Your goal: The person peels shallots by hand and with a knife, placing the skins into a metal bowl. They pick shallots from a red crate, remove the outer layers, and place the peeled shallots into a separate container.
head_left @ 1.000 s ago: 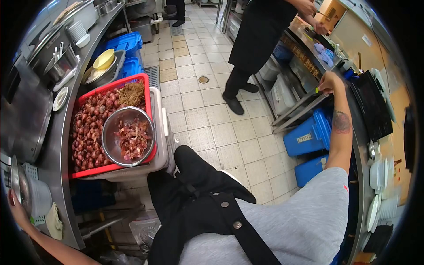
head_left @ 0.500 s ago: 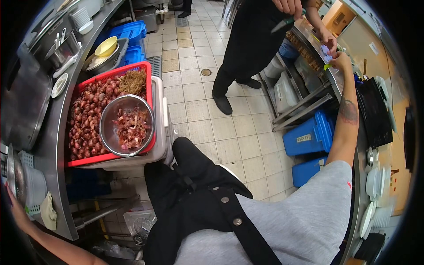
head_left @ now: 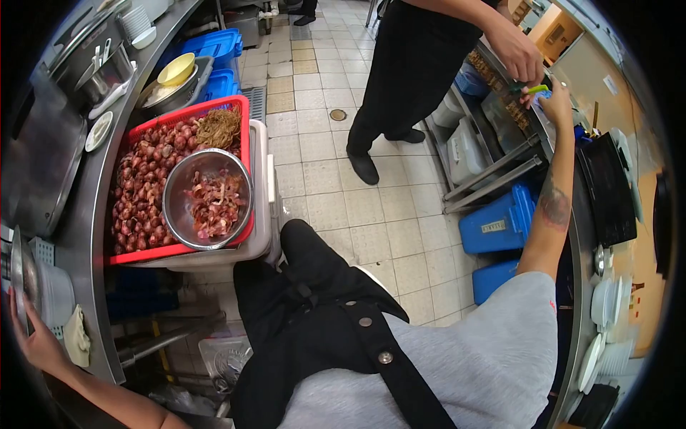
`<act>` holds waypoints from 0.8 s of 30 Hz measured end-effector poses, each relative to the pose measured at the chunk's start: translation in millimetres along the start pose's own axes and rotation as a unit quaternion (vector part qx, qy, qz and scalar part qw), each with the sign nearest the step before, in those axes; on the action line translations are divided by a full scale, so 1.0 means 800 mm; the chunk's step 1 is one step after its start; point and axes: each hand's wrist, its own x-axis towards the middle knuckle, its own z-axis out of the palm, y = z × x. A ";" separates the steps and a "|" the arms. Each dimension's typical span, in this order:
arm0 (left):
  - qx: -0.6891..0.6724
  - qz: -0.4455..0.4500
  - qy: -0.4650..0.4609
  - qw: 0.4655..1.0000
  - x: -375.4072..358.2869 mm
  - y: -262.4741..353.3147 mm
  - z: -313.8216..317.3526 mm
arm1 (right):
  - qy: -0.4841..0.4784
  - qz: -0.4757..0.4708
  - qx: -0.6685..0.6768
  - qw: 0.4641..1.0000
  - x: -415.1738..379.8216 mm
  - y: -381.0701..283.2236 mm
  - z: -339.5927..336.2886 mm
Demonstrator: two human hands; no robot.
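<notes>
A red crate [head_left: 241, 150] of shallots [head_left: 139, 189] sits on a pale plastic box [head_left: 261, 214] against the edge of the steel counter [head_left: 89, 236], with a steel bowl [head_left: 207, 199] of peelings resting on the shallots at the crate's near right corner and a tangle of brown roots [head_left: 218, 129] at its far right corner. Beyond the crate a yellow bowl [head_left: 176, 69] lies in a metal tray beside blue crates [head_left: 214, 50]. Across the tiled floor [head_left: 321, 171], blue bins [head_left: 500, 222] stand under the opposite counter.
</notes>
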 end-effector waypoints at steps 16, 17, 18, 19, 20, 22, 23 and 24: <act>-0.496 -0.042 -0.359 0.789 -0.089 0.246 0.058 | -0.092 0.238 0.669 0.698 -0.169 -0.134 0.102; -0.561 -0.083 -0.402 0.718 -0.108 0.267 0.070 | -0.170 0.179 0.682 0.688 -0.190 -0.162 0.113; -0.598 -0.097 -0.430 0.670 -0.123 0.292 0.078 | -0.202 0.160 0.668 0.698 -0.210 -0.213 0.119; -0.632 -0.096 -0.470 0.609 -0.133 0.315 0.077 | -0.221 0.104 0.687 0.684 -0.231 -0.275 0.118; -0.683 -0.111 -0.477 0.543 -0.147 0.336 0.078 | -0.216 0.053 0.711 0.667 -0.252 -0.326 0.123; -0.706 -0.079 -0.464 0.530 -0.157 0.363 0.078 | -0.292 -0.063 0.742 0.601 -0.272 -0.390 0.119; -0.708 -0.072 -0.463 0.528 -0.156 0.369 0.075 | -0.324 -0.105 0.757 0.558 -0.275 -0.411 0.124; -0.704 -0.080 -0.486 0.511 -0.154 0.368 0.073 | -0.338 -0.123 0.776 0.519 -0.279 -0.429 0.121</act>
